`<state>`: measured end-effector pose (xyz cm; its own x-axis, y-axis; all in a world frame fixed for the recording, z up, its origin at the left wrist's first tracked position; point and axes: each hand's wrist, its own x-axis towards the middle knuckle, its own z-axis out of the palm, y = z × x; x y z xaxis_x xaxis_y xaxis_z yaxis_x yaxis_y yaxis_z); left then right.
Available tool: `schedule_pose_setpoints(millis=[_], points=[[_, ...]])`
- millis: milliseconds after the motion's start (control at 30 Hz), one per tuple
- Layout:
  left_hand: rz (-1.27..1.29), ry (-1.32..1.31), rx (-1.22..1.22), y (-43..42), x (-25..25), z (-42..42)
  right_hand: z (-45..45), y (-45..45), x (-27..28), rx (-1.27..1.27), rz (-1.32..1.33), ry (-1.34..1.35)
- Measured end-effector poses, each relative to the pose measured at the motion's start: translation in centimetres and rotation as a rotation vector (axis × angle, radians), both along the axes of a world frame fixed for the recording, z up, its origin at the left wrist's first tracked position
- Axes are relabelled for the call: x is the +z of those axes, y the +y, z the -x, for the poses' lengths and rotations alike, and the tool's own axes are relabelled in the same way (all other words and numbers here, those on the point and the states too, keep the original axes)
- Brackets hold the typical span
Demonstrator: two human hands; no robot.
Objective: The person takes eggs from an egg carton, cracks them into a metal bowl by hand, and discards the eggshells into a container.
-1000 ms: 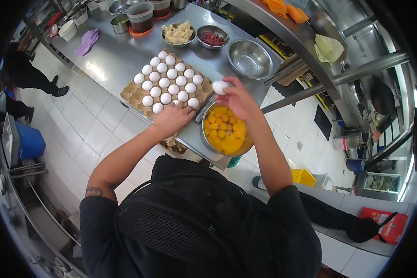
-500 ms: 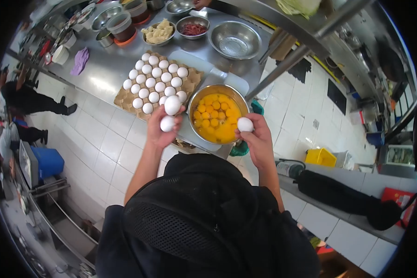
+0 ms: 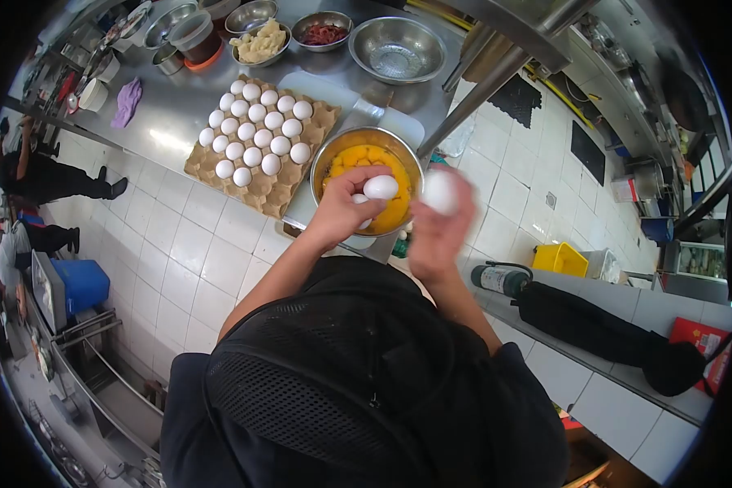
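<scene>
2 eggs have moved from beside the bowl to above its yolks, grasped by the left hand, while the right hand grips 1 blurred egg nearby, seemingly the cracking step, which calls for a light tap, the egg tray lying leftward.

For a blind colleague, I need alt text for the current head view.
A person's left hand holds two white eggs over a metal bowl of yolks; the blurred right hand holds another egg to its right. A part-filled egg tray stands to the left.
</scene>
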<state>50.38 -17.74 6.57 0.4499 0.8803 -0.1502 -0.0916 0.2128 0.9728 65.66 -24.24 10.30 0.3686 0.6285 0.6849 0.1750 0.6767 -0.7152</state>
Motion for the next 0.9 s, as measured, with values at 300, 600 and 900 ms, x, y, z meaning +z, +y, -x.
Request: schedule_pose_setpoints(millis=[300, 600, 900], points=[[0.034, -0.036, 0.017, 1.3, 0.1, 1.2, -0.4, 2.8, -1.1, 0.335, 0.707, 0.416], [-0.067, 0.012, 0.027, 1.5, -0.5, 1.4, 0.0, 3.7, -2.7, 0.221, 0.873, -0.053], [-0.612, 0.361, -0.068, 2.9, 1.2, 2.4, 0.3, 4.3, -2.9, -0.026, 0.670, -0.306]])
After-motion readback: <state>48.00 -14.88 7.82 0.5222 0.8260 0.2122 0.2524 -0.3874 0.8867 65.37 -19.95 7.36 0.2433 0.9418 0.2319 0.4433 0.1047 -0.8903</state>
